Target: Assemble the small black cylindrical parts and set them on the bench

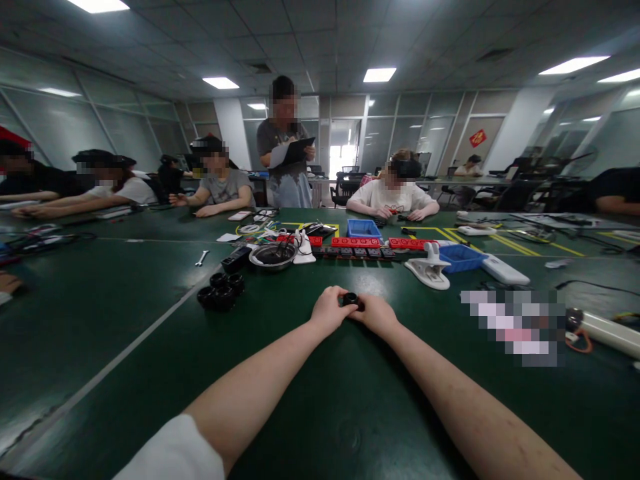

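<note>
My left hand (pixel 330 312) and right hand (pixel 376 315) are together, clasping a small black cylinder (pixel 351 299) (ring-shaped top facing up) from opposite sides. The cylinder is located at the green tabletop (pixel 320 400), well in from its far edge. Leftward stands a black cup cluster (pixel 220 292); a metal wrench (pixel 202 258) lies beyond, nearer that edge.

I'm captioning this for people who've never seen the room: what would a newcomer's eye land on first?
Probably the bare left hand and right hand, meeting around a small black piece at the middle of the green table. Beyond them, a row of bright red strips stands out, with a blue bin to its right. Past the table's far side, a person stands holding a dark clipboard.
</note>
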Demonstrator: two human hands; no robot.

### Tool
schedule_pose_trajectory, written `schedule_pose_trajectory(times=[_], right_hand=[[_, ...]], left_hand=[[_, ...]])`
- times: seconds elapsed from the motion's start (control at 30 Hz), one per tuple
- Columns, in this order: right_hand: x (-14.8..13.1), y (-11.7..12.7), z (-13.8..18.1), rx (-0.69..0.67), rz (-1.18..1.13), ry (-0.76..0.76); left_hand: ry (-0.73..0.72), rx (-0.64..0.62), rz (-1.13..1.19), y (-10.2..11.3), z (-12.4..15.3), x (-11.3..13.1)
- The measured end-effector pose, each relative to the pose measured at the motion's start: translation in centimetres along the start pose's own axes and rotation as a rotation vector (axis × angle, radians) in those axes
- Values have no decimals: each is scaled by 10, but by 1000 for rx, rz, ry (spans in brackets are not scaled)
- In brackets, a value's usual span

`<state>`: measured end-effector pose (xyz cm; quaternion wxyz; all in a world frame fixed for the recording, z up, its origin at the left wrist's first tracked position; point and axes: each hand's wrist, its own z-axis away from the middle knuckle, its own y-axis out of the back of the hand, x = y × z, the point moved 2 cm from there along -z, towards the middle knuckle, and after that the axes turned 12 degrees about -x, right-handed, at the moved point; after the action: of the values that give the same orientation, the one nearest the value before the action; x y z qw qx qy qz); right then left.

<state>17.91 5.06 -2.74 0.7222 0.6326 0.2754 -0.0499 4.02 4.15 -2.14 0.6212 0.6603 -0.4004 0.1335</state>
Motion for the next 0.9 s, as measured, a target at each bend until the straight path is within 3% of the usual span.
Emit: schedule_pose_trajectory(times=[0.17, 0.33, 0.5, 0.67, 0.9], right_hand=[[-5, 4, 3, 20, 59, -15], [3, 11, 3, -106, -132, 175], [8, 11, -1, -221, -168, 246], [8, 8, -3, -160, -88, 130], [-8, -4, 2, 17, 85, -86]], left_hand=[[-23, -20, 3, 2, 0, 0], [-99, -127, 33, 10, -3, -2], [-131, -191, 69, 10, -7, -5], [-105, -151, 65, 9, -6, -4], [27, 27, 42, -5, -3, -4]])
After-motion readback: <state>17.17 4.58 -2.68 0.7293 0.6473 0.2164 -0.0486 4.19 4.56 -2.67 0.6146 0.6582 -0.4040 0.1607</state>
